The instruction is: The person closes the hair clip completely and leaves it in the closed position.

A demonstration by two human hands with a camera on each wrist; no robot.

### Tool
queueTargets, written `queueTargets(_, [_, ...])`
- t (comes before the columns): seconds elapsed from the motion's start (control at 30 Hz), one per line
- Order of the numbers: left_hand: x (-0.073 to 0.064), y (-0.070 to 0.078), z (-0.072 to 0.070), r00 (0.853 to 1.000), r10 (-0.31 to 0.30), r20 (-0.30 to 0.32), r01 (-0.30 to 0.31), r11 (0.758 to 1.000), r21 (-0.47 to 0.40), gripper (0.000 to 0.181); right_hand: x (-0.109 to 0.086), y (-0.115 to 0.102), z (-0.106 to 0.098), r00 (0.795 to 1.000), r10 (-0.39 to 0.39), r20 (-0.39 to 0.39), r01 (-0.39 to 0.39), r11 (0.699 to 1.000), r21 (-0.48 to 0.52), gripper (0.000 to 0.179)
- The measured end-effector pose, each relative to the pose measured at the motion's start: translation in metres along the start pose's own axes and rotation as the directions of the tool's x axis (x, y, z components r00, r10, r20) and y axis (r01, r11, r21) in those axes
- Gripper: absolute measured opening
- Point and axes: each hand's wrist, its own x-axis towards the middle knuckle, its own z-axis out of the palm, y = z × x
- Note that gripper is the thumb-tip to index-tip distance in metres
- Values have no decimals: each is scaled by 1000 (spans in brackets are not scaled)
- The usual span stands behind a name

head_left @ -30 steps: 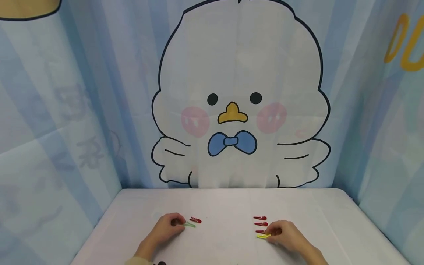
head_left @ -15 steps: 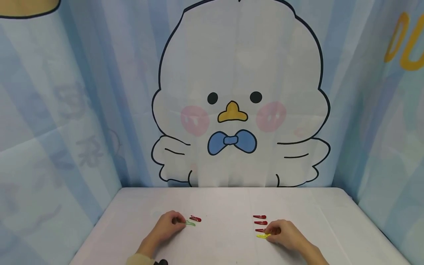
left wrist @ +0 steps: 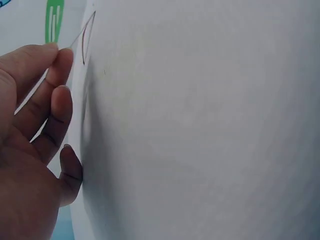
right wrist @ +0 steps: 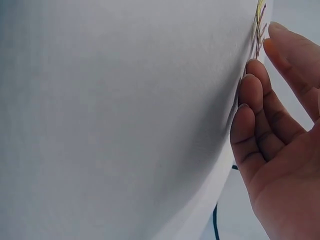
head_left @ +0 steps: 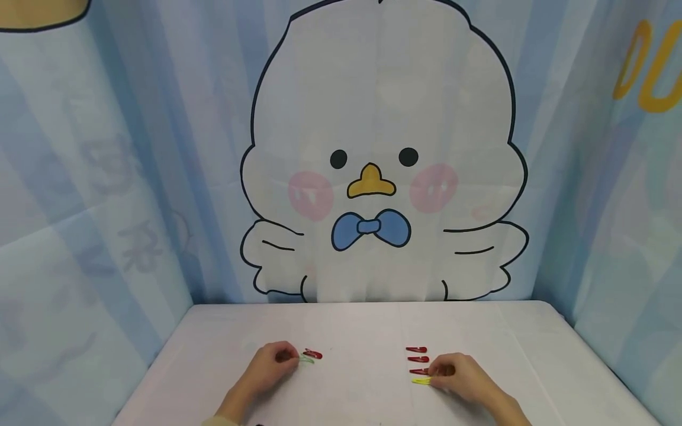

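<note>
In the head view, my left hand [head_left: 273, 362] pinches a green snap hair clip [head_left: 306, 358] between thumb and forefinger. The green clip [left wrist: 54, 21] points up from the fingertips in the left wrist view. Just beyond it lies a red hair clip [head_left: 313, 354]. My right hand [head_left: 459, 375] is beside a yellow hair clip [head_left: 421, 381], the nearest in a column on the table. In the right wrist view, thumb and forefinger stand slightly apart, and the yellow clip [right wrist: 259, 11] lies past their tips. The other right fingers [right wrist: 244, 125] rest against the table.
Three red hair clips make up the rest of the right column: a far one [head_left: 417, 349], a middle one [head_left: 418, 359] and a near one [head_left: 419, 371]. The white table [head_left: 362, 331] ends at a curtain [head_left: 383, 106] with a printed cartoon bird.
Both hands stay nearly where they were. The right fingertips shift slightly at the end of the yellow clip, and the green clip turns a little in my left fingers.
</note>
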Motion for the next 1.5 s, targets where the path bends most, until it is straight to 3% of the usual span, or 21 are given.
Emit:
queueTargets(0.2, [0, 9, 5, 999, 27, 32, -23, 992, -121, 8, -5, -1, -4, 1000, 9, -19, -9, 1000, 4, 8])
queueTargets(0.53, [-5, 35, 11, 994, 97, 50, -78, 953, -293, 13, -11, -16, -12, 1000, -8, -18, 10, 998, 63, 10])
queueTargets(0.7, [-8, 44, 18, 994, 94, 62, -70, 947, -315, 13, -16, -23, -12, 999, -30, -22, 32, 994, 103, 12])
queueTargets(0.87, [-12, 51, 25, 994, 63, 85, -31, 944, -329, 13, -22, -29, -9, 994, -107, -17, 108, 983, 146, 17])
queueTargets(1.03, [-12, 55, 30, 995, 75, 65, -48, 937, -346, 11, -23, -40, -7, 985, -167, -50, 173, 973, 153, 19])
queueTargets(1.27, [-16, 63, 38, 996, 54, 74, -22, 926, -378, 10, -24, -51, 3, 968, -238, -85, 251, 947, 202, 18])
queueTargets(1.5, [-13, 73, 43, 995, 85, 58, -55, 919, -391, 9, -20, -65, 9, 948, -292, -123, 313, 926, 212, 16])
